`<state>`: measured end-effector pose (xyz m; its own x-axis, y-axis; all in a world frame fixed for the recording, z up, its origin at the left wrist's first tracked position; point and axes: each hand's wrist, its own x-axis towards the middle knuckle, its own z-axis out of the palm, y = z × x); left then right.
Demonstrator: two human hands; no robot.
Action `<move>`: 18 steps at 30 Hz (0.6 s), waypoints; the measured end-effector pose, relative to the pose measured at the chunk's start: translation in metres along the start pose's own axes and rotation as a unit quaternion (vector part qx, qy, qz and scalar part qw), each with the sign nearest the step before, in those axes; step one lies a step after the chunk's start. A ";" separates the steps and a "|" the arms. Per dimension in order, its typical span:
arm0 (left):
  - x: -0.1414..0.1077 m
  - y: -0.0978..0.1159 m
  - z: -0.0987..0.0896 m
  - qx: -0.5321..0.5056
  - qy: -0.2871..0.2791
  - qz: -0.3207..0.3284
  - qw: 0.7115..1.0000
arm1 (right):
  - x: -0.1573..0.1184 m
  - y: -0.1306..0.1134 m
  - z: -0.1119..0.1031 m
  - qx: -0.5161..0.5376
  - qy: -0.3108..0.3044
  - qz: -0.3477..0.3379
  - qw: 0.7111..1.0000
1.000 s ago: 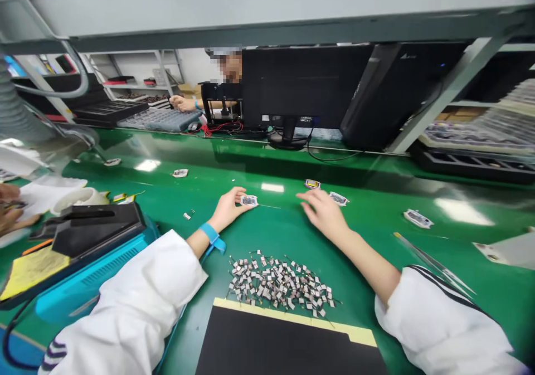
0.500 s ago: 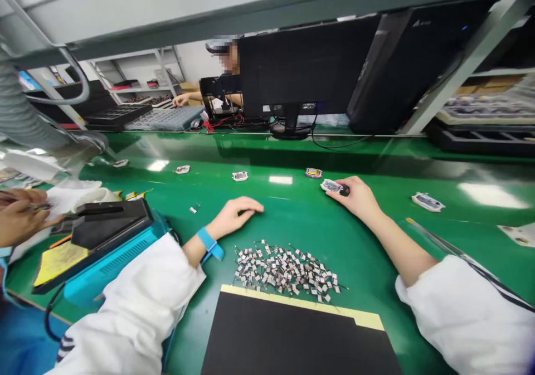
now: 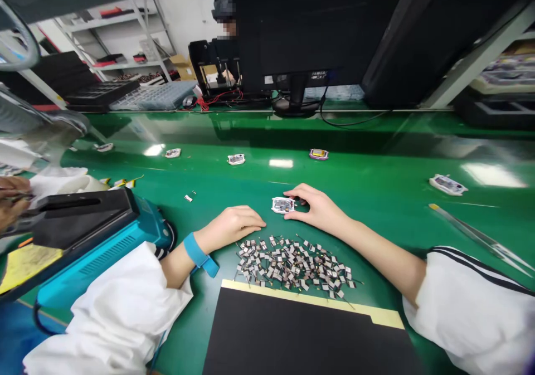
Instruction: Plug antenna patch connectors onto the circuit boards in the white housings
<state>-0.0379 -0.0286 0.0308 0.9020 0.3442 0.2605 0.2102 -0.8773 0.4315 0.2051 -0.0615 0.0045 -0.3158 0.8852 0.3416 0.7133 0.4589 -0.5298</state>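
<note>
My right hand grips the right end of a small white device housing between thumb and fingers. A circuit board shows inside that housing, which is low over the green table or on it; I cannot tell which. To its left, my left hand rests on the table with fingers stretched out and nothing in them. A blue wrist strap goes round the left wrist. Just below both hands lies a pile of small silvery parts with short dark leads.
A black sheet with a yellow edge lies in front. Tweezers and another housing are at right. More housings line the back. A teal-and-black box and a co-worker's hand are at left. A monitor stands behind.
My right hand has brought the white housing left and nearer to me, close to my left hand. The view has tilted down a little. My left hand stays stretched out by the pile.
</note>
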 end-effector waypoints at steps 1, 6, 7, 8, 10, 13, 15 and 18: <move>0.000 0.000 0.001 0.004 0.014 -0.010 1.000 | 0.000 0.001 -0.001 0.006 0.003 0.003 1.000; 0.000 -0.003 0.004 0.043 0.045 -0.047 0.997 | 0.004 0.003 0.001 0.024 0.015 0.007 1.000; -0.001 -0.003 0.004 0.060 0.038 -0.047 0.996 | 0.004 0.003 0.002 0.025 0.016 0.006 1.000; -0.002 -0.002 0.003 0.078 0.028 -0.045 0.996 | 0.005 0.003 0.003 0.027 0.017 0.005 0.999; -0.004 -0.001 0.002 0.113 0.004 -0.038 0.993 | 0.005 0.003 0.003 0.031 0.014 0.002 0.999; -0.005 0.001 0.001 0.138 -0.003 -0.029 0.990 | 0.001 0.002 0.001 0.038 0.007 0.004 0.999; -0.003 0.003 0.001 0.131 0.032 -0.031 0.990 | -0.003 0.002 -0.001 0.036 -0.009 0.001 0.999; 0.005 0.008 0.004 0.081 0.110 -0.063 0.989 | -0.006 0.000 -0.003 0.028 -0.050 -0.020 0.998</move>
<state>-0.0303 -0.0352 0.0320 0.7647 0.5023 0.4037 0.3886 -0.8592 0.3329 0.2086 -0.0674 0.0050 -0.4056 0.8683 0.2855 0.6643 0.4946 -0.5604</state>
